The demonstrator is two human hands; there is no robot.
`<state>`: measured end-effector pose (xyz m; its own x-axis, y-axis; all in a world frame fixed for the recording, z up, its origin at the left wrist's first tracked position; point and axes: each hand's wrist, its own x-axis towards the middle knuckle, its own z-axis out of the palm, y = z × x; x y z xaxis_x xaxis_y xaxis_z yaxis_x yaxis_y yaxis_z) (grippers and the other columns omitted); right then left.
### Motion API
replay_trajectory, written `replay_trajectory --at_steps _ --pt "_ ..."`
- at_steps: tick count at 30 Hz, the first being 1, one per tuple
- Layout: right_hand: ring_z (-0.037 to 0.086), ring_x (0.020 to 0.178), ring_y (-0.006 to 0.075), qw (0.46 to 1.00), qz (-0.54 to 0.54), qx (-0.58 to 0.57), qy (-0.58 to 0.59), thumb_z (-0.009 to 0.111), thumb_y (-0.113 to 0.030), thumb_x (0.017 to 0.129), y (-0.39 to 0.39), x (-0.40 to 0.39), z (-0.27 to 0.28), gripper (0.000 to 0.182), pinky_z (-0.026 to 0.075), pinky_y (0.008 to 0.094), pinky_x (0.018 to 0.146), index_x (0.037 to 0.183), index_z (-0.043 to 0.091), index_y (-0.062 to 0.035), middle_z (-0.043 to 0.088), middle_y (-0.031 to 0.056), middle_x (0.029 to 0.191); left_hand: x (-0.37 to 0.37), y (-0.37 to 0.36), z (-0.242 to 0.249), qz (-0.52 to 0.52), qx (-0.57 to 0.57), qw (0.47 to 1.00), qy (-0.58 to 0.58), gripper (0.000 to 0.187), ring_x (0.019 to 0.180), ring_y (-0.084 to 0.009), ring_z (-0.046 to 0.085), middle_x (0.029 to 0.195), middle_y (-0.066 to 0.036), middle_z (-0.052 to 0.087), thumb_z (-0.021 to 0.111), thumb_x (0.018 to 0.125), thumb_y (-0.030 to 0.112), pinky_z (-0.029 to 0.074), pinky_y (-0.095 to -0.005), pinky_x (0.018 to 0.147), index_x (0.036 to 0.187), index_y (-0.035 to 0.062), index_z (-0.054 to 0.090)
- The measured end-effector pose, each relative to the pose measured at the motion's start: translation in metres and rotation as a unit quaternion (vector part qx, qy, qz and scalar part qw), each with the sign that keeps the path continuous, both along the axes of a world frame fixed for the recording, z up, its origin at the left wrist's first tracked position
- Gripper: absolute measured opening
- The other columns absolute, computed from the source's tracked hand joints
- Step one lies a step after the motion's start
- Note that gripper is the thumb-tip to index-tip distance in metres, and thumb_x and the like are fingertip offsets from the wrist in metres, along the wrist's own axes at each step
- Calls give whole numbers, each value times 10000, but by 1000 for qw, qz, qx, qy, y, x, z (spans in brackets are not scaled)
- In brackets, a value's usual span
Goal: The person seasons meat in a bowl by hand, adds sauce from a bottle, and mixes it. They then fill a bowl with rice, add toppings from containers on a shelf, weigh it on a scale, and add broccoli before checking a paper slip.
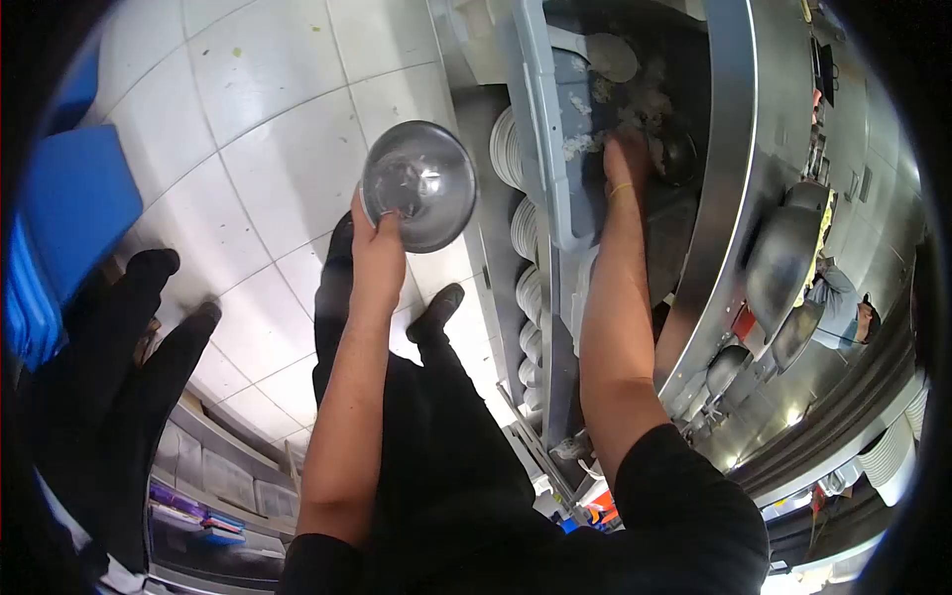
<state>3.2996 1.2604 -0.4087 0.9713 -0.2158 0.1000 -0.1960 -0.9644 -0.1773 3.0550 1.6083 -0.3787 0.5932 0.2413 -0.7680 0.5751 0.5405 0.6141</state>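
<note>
My left hand (379, 260) grips a round, dark grey bowl (441, 203) by its near rim, thumb over the edge, above the tiled floor. Its shiny inside faces up and looks bare. My right hand (625, 159) reaches down into a dark recess in the steel counter (729, 149), with a thin yellow band at the wrist. It is closed at the edge of a second dark, shiny bowl (679, 154), though its fingers are partly hidden in shadow. White clumps that look like cooked rice (580, 146) lie around that hand. Beside them is a pale, round paddle (610, 58).
A grey plastic tub (553, 149) borders the recess. Stacked white plates (506, 149) line the shelf below. Blue plastic crates (84, 198) and another person's dark-clad legs (129, 337) are at left. Large woks (783, 248) and a further person (843, 307) appear at right.
</note>
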Motion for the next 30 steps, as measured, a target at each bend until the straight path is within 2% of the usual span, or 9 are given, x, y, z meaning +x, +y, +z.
replay_trajectory --at_steps 3,7,11,23,25,30 --pt "631 1086 426 990 60 -127 22 705 -378 853 -10 18 2 393 460 490 981 1006 713 -15 681 276 1084 22 -15 8 -32 2 998 -48 542 1343 -258 458 1440 -158 515 485 1026 142 313 -367 1144 1546 93 339" --pt "640 1108 407 978 27 -188 -85 768 -418 794 -8 19 43 494 483 505 971 1100 705 -36 680 257 1134 36 -17 2 -54 11 998 -42 557 1363 -291 485 1467 -196 487 425 1024 53 367 -363 1134 1563 93 293" --pt "641 1108 406 965 7 -204 -165 755 -386 801 -35 30 62 468 486 506 969 1116 701 -44 680 248 1138 46 -11 10 -73 10 997 -32 561 1374 -284 473 1489 -194 464 414 1038 61 361 -369 1140 1577 99 263" --pt "642 1108 405 953 4 -217 -209 716 -287 824 -77 29 79 406 495 507 964 1164 689 -67 681 221 1152 66 -15 32 -97 29 991 -92 574 1374 -297 469 1512 -215 433 412 1045 82 363 -376 1140 1587 70 221" --pt "642 1108 405 954 11 -221 -204 709 -271 827 -82 32 80 399 496 508 963 1172 687 -70 682 216 1154 64 -15 33 -86 10 990 -110 577 1377 -306 467 1520 -224 421 413 1046 92 364 -381 1140 1587 63 214" --pt "643 1108 404 962 59 -227 -142 693 -230 837 -75 46 55 385 500 509 961 1192 682 -80 682 205 1160 60 -19 29 -103 63 987 -105 577 1390 -330 458 1542 -240 395 403 1048 109 363 -387 1142 1588 52 205"
